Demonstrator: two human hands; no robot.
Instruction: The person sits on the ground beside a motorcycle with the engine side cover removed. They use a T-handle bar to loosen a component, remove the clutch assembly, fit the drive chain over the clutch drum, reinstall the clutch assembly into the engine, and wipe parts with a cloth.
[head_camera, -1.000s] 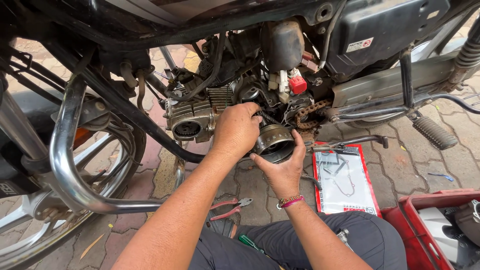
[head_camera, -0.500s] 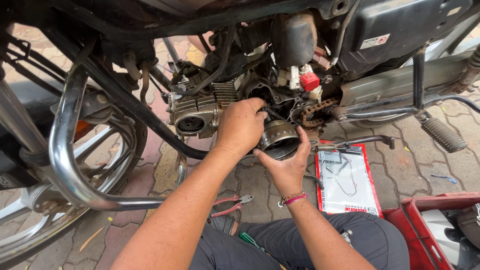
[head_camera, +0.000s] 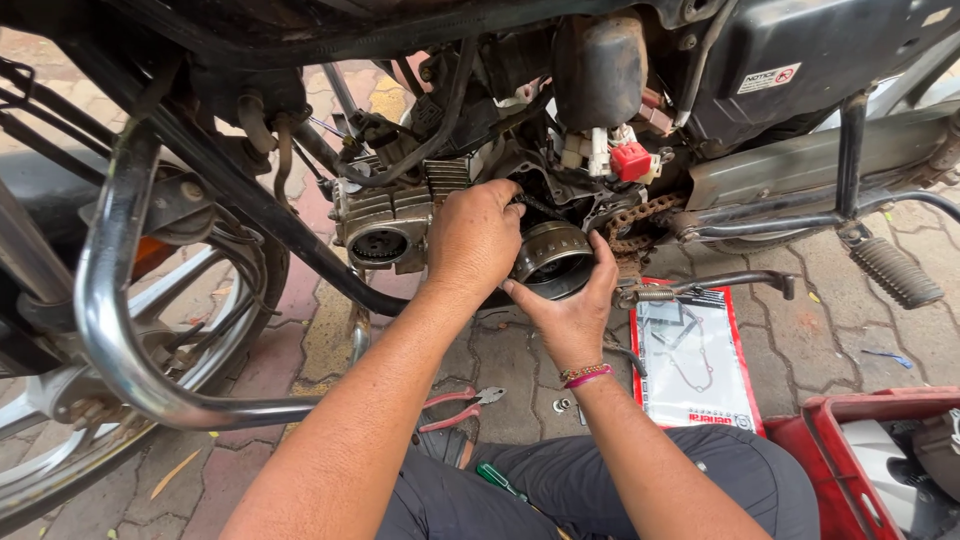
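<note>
Both hands have pressed closer to the engine; left hand (head_camera: 474, 238) and right hand (head_camera: 570, 305) fingers clamp the round metal drum (head_camera: 552, 258), which may slip and drop onto the pavement.

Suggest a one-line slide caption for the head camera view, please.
Both hands, left hand and right hand, grip a round metal drum at a motorcycle engine.

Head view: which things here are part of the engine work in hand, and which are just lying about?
In hand:
left hand and right hand, both on the round metal drum at the open engine case

Lying about:
red-handled pliers
gasket packet
red crate
green-handled screwdriver
</note>
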